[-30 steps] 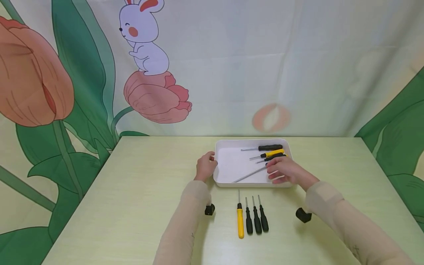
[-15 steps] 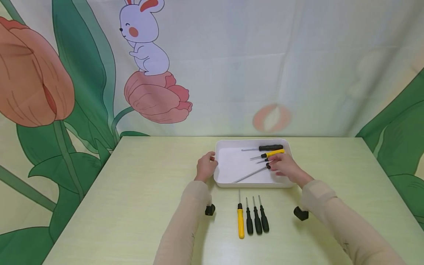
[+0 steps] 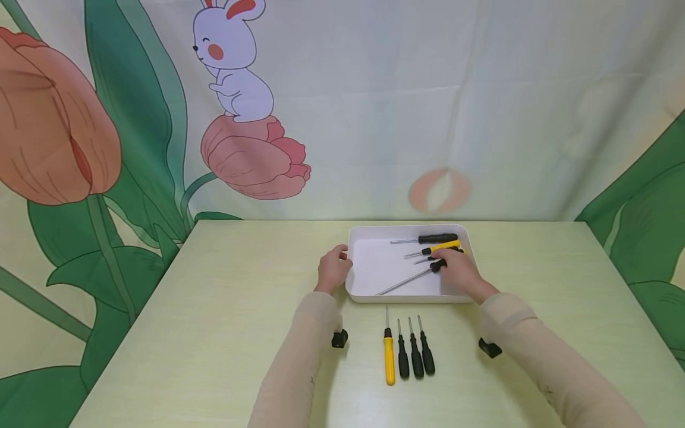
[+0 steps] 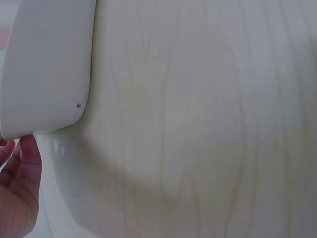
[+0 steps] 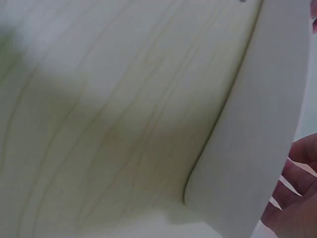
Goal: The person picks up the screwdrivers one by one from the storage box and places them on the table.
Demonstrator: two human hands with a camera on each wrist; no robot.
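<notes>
A white tray [image 3: 374,299] stands toward the far edge of the table. My left hand [image 3: 334,269] pinches its left end, thumb against the wall in the left wrist view. My right hand [image 3: 461,274] reaches in at the tray's right side, thumb and fingers round the black handle of a long screwdriver [image 3: 407,282]. That handle is mostly hidden by the hand; the tip lies near the front wall. Just beyond are a small black screwdriver [image 3: 423,260], partly covered by the fingers, a yellow screwdriver [image 3: 441,246] and a black screwdriver [image 3: 436,239].
In front of the tray, a yellow-handled screwdriver [image 3: 389,359] and several black screwdrivers [image 3: 416,362] lie side by side, tips pointing to the tray. A printed curtain [image 3: 364,119] hangs behind the table [image 3: 241,309]. Each wrist carries a small black camera [image 3: 339,339].
My right hand has moved left and slightly away from me, from beside the long screwdriver's handle to over it. The left hand, tray and row of screwdrivers stay put.
</notes>
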